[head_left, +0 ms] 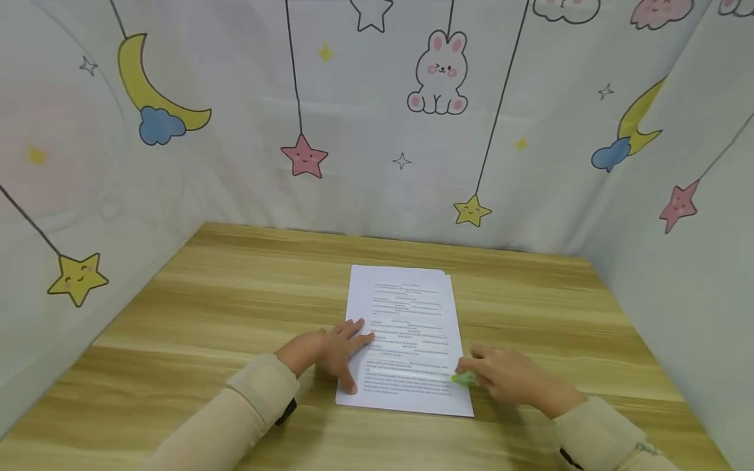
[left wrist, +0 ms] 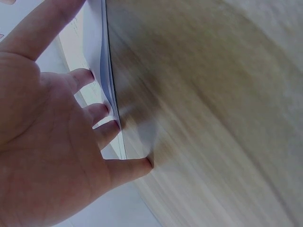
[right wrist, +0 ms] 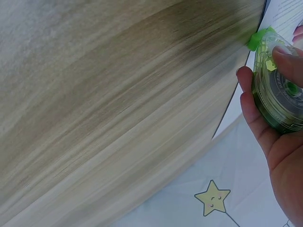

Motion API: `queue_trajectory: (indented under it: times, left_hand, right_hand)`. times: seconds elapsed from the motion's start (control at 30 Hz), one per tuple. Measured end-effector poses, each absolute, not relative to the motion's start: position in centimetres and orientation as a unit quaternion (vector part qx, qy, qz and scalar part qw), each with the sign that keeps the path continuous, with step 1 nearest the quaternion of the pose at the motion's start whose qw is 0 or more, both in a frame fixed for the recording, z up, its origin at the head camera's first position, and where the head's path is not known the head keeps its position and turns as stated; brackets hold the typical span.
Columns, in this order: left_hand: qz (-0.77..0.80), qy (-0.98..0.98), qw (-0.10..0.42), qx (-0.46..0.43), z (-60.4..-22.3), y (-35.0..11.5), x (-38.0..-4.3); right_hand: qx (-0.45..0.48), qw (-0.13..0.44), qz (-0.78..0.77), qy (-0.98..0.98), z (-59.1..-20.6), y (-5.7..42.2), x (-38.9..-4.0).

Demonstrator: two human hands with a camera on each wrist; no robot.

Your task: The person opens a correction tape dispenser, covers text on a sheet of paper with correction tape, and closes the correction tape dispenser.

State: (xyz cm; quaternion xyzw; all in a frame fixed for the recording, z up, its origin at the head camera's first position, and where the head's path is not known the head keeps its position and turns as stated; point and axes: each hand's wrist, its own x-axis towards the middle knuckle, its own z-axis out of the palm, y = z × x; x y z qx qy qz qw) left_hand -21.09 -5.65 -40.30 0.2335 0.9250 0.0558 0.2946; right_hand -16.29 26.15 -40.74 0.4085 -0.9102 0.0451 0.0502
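Observation:
A small stack of printed sheets (head_left: 406,307) lies on the table, with lines of text and blank white gaps between words. My left hand (head_left: 337,353) presses on its left edge, fingers spread; in the left wrist view the stacked paper edges (left wrist: 105,61) bow up slightly beside the fingertips. At the lower right edge of the stack, my right hand (head_left: 506,376) grips a green see-through correction tape (right wrist: 279,101) between thumb and fingers. Its bright green tip (right wrist: 258,39) is right at the paper's edge. In the head view, fingers cover most of the correction tape (head_left: 464,378).
The wood-grain table (head_left: 247,281) extends on all sides of the paper. White cloth (head_left: 377,196) printed with stars, moons and a rabbit hangs behind and along both sides of the table.

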Motion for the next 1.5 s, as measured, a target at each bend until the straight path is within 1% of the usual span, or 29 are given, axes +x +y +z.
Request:
queue_trajectory:
  times: [0.27, 0.47, 0.53, 0.6, 0.77, 0.9, 1.1, 1.2, 1.5]
  left_hand:
    - [0.054, 0.925, 0.295, 0.232, -40.4, -5.7, -21.2]
    - [0.056, 0.925, 0.294, 0.235, -40.5, -5.6, -21.2]
    - [0.054, 0.925, 0.294, 0.235, -40.5, -5.6, -21.2]
    - [0.054, 0.925, 0.295, 0.233, -40.4, -5.7, -21.2]
    - [0.053, 0.924, 0.299, 0.231, -40.3, -5.7, -21.2]
    - [0.061, 0.922, 0.301, 0.235, -40.1, -5.8, -21.1]
    - [0.052, 0.924, 0.3, 0.233, -40.1, -5.8, -21.1]
    - [0.044, 0.925, 0.3, 0.229, -40.0, -5.8, -21.2]
    - [0.029, 0.922, 0.307, 0.232, -40.3, -5.8, -21.4]
  right_hand:
    - [0.414, 0.033, 0.074, -0.907, -40.9, 26.8, -16.4]
    - [0.359, 0.001, 0.145, -0.922, -40.6, 28.3, -16.2]
    - [0.348, 0.003, 0.152, -0.925, -40.3, 28.4, -16.0]
    - [0.35, 0.018, 0.147, -0.925, -40.0, 28.0, -15.9]
    - [0.37, 0.04, 0.128, -0.919, -39.9, 25.7, -16.0]
    - [0.381, 0.019, 0.121, -0.916, -39.9, 23.0, -16.4]
    - [0.423, 0.03, 0.11, -0.899, -40.3, 18.6, -17.0]
    - [0.434, 0.026, 0.098, -0.895, -40.4, 16.7, -17.3]
    - [0.439, 0.022, 0.056, -0.897, -40.5, 13.4, -17.5]
